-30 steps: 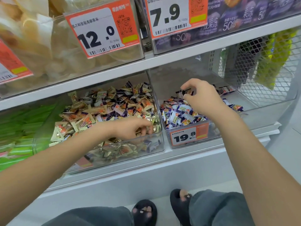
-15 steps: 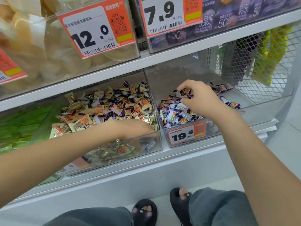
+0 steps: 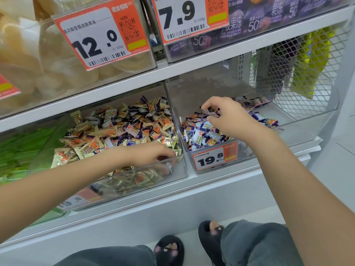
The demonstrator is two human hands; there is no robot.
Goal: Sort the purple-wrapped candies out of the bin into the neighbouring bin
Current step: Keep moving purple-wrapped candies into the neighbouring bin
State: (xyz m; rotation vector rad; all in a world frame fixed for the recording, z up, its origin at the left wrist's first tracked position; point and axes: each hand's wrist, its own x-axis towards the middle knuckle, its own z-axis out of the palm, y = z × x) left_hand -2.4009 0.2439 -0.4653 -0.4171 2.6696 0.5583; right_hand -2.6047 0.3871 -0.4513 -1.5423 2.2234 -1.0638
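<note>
The left clear bin (image 3: 179, 172) holds a heap of cream-and-gold candies mixed with purple-wrapped candies (image 3: 134, 117). The neighbouring right bin (image 3: 307, 129) holds a pile of purple-wrapped candies (image 3: 201, 136) at its front left. My left hand (image 3: 153, 154) reaches down into the front right corner of the left bin, its fingers curled around a pale-ended candy that shows through the wall. My right hand (image 3: 230, 117) hovers over the right bin's pile, thumb and fingers pinched on a few purple-wrapped candies.
Orange price tags hang on the bins, one marked 19.8 (image 3: 213, 159). The shelf above (image 3: 192, 64) overhangs both bins closely. Green packets (image 3: 23, 148) fill the bin to the far left. A wire mesh panel (image 3: 307, 89) stands behind the right bin. My feet (image 3: 169, 250) are below.
My left hand has dug lower into the front corner of the left bin. My right hand has dropped closer to the pile in the right bin.
</note>
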